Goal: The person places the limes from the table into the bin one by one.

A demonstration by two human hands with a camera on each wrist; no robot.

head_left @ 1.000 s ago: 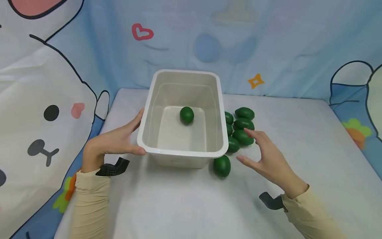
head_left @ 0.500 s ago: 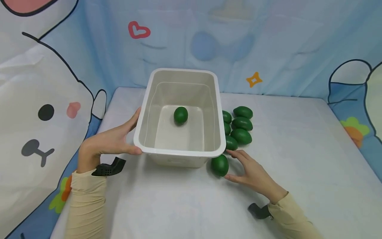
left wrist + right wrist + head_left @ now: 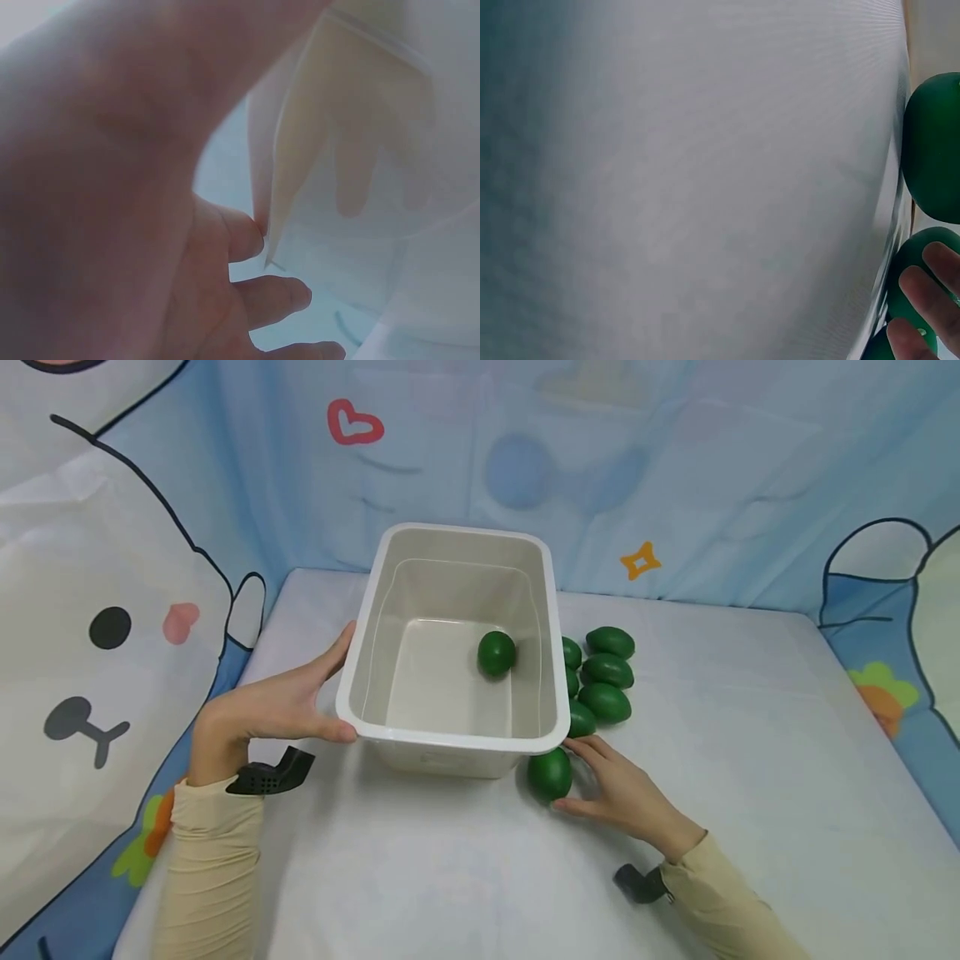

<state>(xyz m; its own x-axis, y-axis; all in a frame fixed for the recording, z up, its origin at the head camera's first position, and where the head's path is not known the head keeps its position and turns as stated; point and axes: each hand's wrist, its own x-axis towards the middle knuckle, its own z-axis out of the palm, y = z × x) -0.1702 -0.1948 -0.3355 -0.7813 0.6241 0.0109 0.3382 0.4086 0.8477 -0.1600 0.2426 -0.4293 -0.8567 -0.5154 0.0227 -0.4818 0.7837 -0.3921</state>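
Left hand point(image 3: 262, 710) clasps white bin point(image 3: 375, 610) rim at 9 o'clock. Right hand point(image 3: 618, 789) curls fingers round nearest green fruit point(image 3: 549, 774) at bin's 5 o'clock. One fruit point(image 3: 497, 653) lies inside; cluster point(image 3: 603, 681) at 3 o'clock remains outside.

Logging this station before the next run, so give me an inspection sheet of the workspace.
Surface: white table, bare apart from the items below.
Job's things: white bin upright, one green fruit loose inside; near fruit on the table at the bin's front right corner; five more fruits clustered right of the bin.
Clutter: nothing seen.
Grips: left hand holds the bin's left wall, thumb on the front corner of the rim; right hand cups the near fruit with curled fingers.
Cables: nothing seen; a black wrist mount on each forearm.
Surroundings: blue cartoon backdrop behind and at both sides.
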